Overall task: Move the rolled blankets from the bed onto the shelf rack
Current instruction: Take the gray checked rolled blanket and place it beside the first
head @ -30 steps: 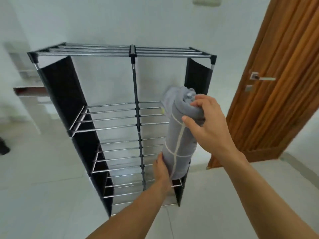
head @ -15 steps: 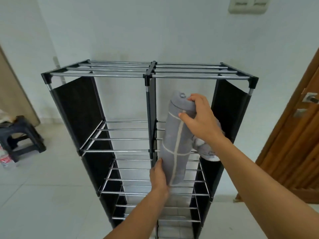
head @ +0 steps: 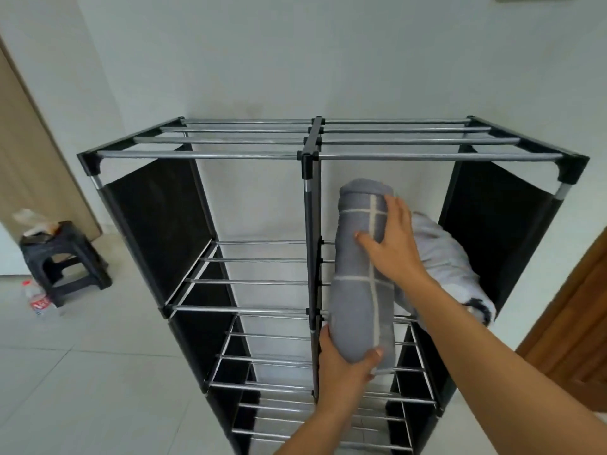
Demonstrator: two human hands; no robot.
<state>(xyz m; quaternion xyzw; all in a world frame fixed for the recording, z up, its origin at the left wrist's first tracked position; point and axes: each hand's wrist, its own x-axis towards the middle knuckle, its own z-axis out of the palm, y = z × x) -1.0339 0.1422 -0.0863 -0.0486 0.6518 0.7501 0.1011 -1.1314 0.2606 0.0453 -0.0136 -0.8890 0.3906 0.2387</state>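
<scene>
A grey rolled blanket [head: 359, 284] with thin white lines lies lengthwise in the upper right compartment of the black and silver shelf rack [head: 249, 156], its near end sticking out past the front bar. My left hand [head: 345, 362] cups that near end from below. My right hand [head: 392, 241] rests on the roll's upper right side with the fingers spread over it. A second, paler grey rolled blanket [head: 450, 267] lies on the same shelf just to the right, against the black side panel.
The rack stands against a white wall and has several tiers of metal bars, with black fabric side panels. A black plastic stool [head: 64, 254] and a plastic bottle [head: 37, 298] are on the tiled floor at left. A wooden door [head: 574, 333] is at right.
The view has come closer to the rack. The grey roll has gone deeper into the upper right compartment, and my right hand has shifted from gripping its top end to pressing on its side.
</scene>
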